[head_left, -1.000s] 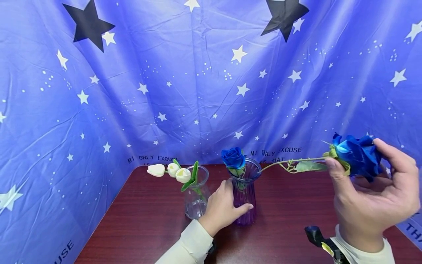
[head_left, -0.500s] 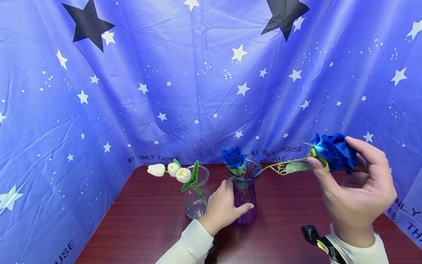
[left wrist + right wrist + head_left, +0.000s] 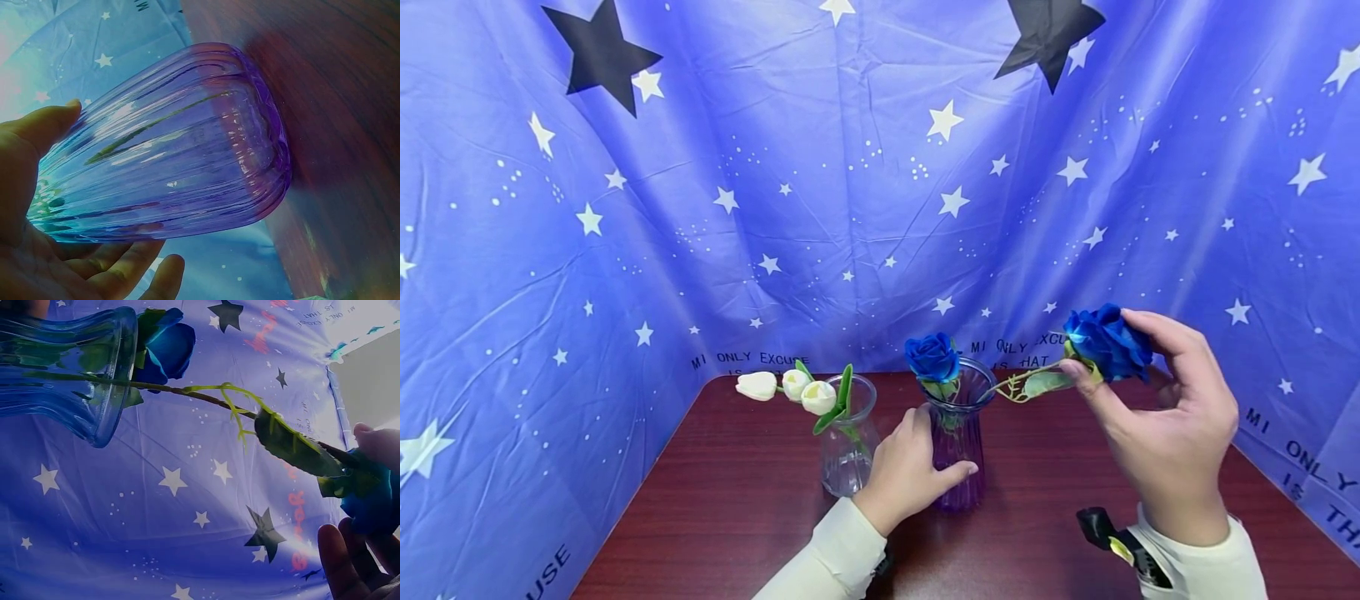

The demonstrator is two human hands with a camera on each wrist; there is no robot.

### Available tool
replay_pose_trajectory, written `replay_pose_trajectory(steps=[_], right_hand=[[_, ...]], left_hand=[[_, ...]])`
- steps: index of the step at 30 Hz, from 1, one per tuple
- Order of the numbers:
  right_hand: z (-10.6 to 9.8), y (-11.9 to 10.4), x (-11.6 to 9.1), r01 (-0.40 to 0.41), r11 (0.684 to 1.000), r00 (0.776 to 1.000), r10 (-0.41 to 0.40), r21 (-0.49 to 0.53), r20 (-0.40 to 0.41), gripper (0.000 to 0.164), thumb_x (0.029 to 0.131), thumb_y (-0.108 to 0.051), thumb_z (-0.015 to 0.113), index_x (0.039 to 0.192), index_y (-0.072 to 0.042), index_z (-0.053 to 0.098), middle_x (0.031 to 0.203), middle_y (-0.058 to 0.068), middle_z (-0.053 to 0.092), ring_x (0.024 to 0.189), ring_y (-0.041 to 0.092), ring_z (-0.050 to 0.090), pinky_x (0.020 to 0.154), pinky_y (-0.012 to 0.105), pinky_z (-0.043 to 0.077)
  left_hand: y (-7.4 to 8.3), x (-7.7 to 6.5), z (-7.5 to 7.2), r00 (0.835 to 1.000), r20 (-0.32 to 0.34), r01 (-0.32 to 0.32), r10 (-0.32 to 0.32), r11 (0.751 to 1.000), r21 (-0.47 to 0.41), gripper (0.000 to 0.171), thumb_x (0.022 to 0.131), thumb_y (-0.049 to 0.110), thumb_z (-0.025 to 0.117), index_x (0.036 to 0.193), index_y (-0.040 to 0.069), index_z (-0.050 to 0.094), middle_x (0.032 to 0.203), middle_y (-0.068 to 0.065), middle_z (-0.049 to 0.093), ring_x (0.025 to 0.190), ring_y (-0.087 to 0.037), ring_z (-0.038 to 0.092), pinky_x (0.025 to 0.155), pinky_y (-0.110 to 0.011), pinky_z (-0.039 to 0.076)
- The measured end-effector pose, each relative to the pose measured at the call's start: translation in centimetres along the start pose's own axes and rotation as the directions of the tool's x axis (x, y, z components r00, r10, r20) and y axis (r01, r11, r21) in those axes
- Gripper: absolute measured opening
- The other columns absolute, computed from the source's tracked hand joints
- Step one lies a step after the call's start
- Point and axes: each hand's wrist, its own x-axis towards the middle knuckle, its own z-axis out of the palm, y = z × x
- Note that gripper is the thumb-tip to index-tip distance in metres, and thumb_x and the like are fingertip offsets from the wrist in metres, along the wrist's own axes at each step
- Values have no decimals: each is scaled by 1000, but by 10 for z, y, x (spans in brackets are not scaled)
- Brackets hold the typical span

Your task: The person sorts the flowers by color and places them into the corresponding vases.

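My left hand (image 3: 906,475) holds the purple ribbed glass vase (image 3: 958,467) by its side, thumb across the front; the left wrist view shows fingers on both sides of the glass vase (image 3: 181,150). One blue rose (image 3: 931,358) stands in that vase, its bloom over the rim. With thumb and fingers my right hand (image 3: 1180,417) grips the bloom of a second blue rose (image 3: 1108,342). Its stem slants leftward over the rim and into the vase, as the right wrist view also shows, with a green leaf (image 3: 297,444) on the stem outside.
Left of the purple vase stands a clear glass vase (image 3: 842,467) with white tulips (image 3: 817,398) leaning left over its rim. Both vases are on a dark red wooden table (image 3: 722,500). A blue star-print cloth (image 3: 850,208) hangs behind and at the sides.
My right hand has moved left with the second rose, and more of its stem is inside the purple vase. My left hand and both vases have stayed in place.
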Motion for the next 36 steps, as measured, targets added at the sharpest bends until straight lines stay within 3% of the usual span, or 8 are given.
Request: replay_pose_trajectory(steps=[13,26,36], right_hand=[[4,-2,-1,52,985,992,-31,-166,126,56,68,5,91,119,11,70,119,27,69,103,9,68,82,9,51],[5,-2,-3,81,976,979,-40,-204,199,57,67,9,89,121,8,71,120,28,68,112,12,65,85,9,49],[6,1,-6,85,965,965,-19,-246,260,61,65,12,88,123,4,72,122,26,68,105,5,62,80,6,47]], left_hand=[[1,0,-2,1000,17,8,-8,1000,-9,94,83,70,73,146,6,48,118,-5,64,102,-21,70,84,-41,61],[1,0,-1,1000,10,6,-6,1000,12,94,82,71,74,145,6,49,116,-4,63,101,-21,70,81,-40,60],[1,0,-1,1000,9,3,-3,1000,17,94,82,71,74,144,6,49,116,-4,63,100,-21,70,81,-40,60]])
